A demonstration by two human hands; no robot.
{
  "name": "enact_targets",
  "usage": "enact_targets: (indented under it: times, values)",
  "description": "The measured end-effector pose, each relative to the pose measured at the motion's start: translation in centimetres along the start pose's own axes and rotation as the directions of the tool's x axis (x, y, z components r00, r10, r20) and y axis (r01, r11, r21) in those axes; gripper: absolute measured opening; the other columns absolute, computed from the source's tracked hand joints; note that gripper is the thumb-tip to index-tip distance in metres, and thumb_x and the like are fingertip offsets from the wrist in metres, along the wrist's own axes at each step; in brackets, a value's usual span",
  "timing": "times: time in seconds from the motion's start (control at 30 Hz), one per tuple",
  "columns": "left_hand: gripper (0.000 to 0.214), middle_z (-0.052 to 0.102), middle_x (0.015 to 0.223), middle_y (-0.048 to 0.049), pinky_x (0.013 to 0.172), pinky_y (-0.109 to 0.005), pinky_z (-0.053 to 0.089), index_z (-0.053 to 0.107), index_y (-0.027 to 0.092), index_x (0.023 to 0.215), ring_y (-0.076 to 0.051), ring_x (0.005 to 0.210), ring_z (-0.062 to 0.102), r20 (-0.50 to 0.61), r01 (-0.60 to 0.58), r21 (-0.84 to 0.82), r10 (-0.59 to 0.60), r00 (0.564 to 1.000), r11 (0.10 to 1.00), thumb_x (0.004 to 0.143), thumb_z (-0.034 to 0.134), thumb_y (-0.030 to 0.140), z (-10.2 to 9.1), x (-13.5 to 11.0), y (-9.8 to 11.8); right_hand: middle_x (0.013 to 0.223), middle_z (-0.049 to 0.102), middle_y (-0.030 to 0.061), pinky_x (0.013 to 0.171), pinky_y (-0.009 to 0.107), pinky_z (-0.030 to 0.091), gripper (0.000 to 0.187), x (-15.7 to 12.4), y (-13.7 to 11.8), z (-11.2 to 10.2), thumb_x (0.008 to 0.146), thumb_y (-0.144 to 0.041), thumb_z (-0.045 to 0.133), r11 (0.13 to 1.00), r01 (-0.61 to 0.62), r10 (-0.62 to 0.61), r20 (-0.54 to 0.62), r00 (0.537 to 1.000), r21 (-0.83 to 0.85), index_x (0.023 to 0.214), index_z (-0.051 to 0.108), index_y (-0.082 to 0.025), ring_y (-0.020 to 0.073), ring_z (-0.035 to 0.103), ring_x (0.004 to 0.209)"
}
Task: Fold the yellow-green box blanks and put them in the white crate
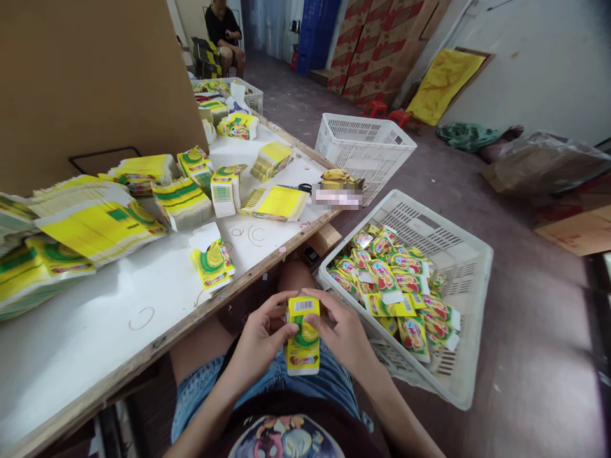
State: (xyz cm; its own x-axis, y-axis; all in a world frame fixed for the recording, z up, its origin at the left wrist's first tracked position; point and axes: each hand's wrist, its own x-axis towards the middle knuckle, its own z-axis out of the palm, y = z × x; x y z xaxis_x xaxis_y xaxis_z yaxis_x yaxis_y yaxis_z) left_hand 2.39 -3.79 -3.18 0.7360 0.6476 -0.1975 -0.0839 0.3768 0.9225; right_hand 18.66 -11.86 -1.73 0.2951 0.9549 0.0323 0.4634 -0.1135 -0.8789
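Note:
Above my lap I hold a small yellow-and-green carton (pixel 302 346) between both hands, its barcode panel at the top and a printed flap hanging toward me. My left hand (pixel 265 331) grips its left side, the thumb pressed on the front. Closed on the opposite side is my right hand (pixel 341 327), its thumb also on the front face and its fingers behind. Just beyond, at the table edge, lies a small pile of flat cartons (pixel 210 261). To my right, a white plastic crate (pixel 470 318) contains many yellow, green and red cartons (pixel 382 273).
Stacks of flat cartons (pixel 100 216) cover much of the white table (pixel 119 312). Bananas (pixel 337 176) and scissors (pixel 304 187) lie near its edge. A second white crate (pixel 365 143) stands behind the first. Farther back, a person (pixel 224 32) sits beyond the table.

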Motion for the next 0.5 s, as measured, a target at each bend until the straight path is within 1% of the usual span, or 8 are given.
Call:
enact_targets:
  times: [0.03, 0.1, 0.17, 0.23, 0.3, 0.4, 0.43, 0.5]
  values:
    - [0.046, 0.076, 0.106, -0.0082, 0.076, -0.028, 0.056, 0.056, 0.021, 0.127, -0.021, 0.090, 0.072, 0.007, 0.001, -0.001, -0.001, 1.000, 1.000, 0.084, 0.072, 0.024, 0.2, 0.1, -0.1, 0.111, 0.072, 0.0102, 0.081, 0.032, 0.054, 0.033, -0.1, 0.0, 0.0, 0.093, -0.034, 0.059, 0.999, 0.030, -0.029, -0.031, 0.999, 0.022, 0.123, 0.067, -0.021, 0.0232, 0.068, 0.097]
    - [0.046, 0.075, 0.109, -0.0090, 0.077, -0.030, 0.056, 0.058, 0.021, 0.126, -0.022, 0.090, 0.072, 0.028, -0.006, 0.002, 0.006, 1.000, 1.000, 0.083, 0.073, 0.024, 0.6, 0.4, -0.5, 0.114, 0.072, 0.0097, 0.087, 0.032, 0.054, 0.028, -0.3, 0.2, 0.2, 0.095, -0.035, 0.056, 0.998, 0.040, -0.035, -0.089, 0.995, 0.046, 0.114, 0.071, -0.022, 0.0234, 0.067, 0.104]
    - [0.051, 0.072, 0.115, -0.0097, 0.083, -0.033, 0.056, 0.054, 0.023, 0.132, -0.023, 0.096, 0.071, 0.019, -0.027, 0.032, 0.026, 0.999, 0.999, 0.084, 0.071, 0.023, 0.9, 0.8, -0.9, 0.106, 0.074, 0.0070, 0.084, 0.031, 0.055, 0.025, -0.3, 0.8, 0.1, 0.092, -0.038, 0.060, 1.000, -0.021, 0.023, -0.167, 0.986, 0.013, 0.105, 0.073, -0.023, 0.0226, 0.069, 0.098]
    - [0.058, 0.068, 0.124, -0.0103, 0.094, -0.037, 0.054, 0.047, 0.025, 0.139, -0.024, 0.109, 0.067, -0.025, -0.047, 0.104, 0.049, 0.998, 0.993, 0.085, 0.069, 0.024, 0.8, 1.1, -1.3, 0.100, 0.075, 0.0056, 0.074, 0.029, 0.056, 0.028, 0.1, 2.2, -1.0, 0.089, -0.043, 0.061, 0.991, -0.126, 0.105, -0.292, 0.951, -0.055, 0.102, 0.072, -0.022, 0.0216, 0.070, 0.085]
    - [0.060, 0.063, 0.131, -0.0113, 0.103, -0.041, 0.049, 0.043, 0.026, 0.142, -0.024, 0.120, 0.062, -0.073, -0.055, 0.194, 0.070, 0.995, 0.980, 0.087, 0.066, 0.025, 0.3, 1.2, -1.6, 0.093, 0.073, 0.0069, 0.065, 0.031, 0.053, 0.034, 0.9, 4.3, -3.4, 0.090, -0.046, 0.056, 0.968, -0.230, 0.162, -0.450, 0.878, -0.101, 0.105, 0.069, -0.019, 0.0211, 0.066, 0.073]
    - [0.055, 0.061, 0.131, -0.0133, 0.105, -0.045, 0.048, 0.045, 0.023, 0.139, -0.025, 0.121, 0.061, -0.110, -0.041, 0.272, 0.073, 0.991, 0.962, 0.088, 0.063, 0.028, -0.5, 1.1, -2.0, 0.082, 0.067, 0.0080, 0.071, 0.038, 0.049, 0.038, 2.7, 8.3, -8.0, 0.088, -0.043, 0.056, 0.896, -0.410, 0.194, -0.682, 0.705, -0.168, 0.110, 0.065, -0.014, 0.0241, 0.060, 0.070]
    - [0.053, 0.061, 0.129, -0.0139, 0.104, -0.046, 0.049, 0.046, 0.022, 0.138, -0.026, 0.119, 0.062, -0.116, -0.033, 0.280, 0.067, 0.991, 0.959, 0.088, 0.063, 0.029, -0.6, 1.1, -2.2, 0.083, 0.067, 0.0086, 0.075, 0.041, 0.049, 0.038, 3.5, 9.7, -9.4, 0.087, -0.042, 0.057, 0.873, -0.452, 0.197, -0.716, 0.669, -0.182, 0.110, 0.065, -0.013, 0.0259, 0.061, 0.075]
    - [0.052, 0.062, 0.125, -0.0146, 0.101, -0.047, 0.051, 0.047, 0.020, 0.136, -0.026, 0.114, 0.063, -0.122, -0.017, 0.282, 0.054, 0.991, 0.959, 0.087, 0.062, 0.030, -0.7, 1.2, -2.4, 0.088, 0.068, 0.0107, 0.080, 0.045, 0.049, 0.035, 5.3, 12.1, -11.0, 0.089, -0.039, 0.060, 0.836, -0.507, 0.208, -0.734, 0.647, -0.210, 0.111, 0.065, -0.013, 0.0290, 0.063, 0.084]
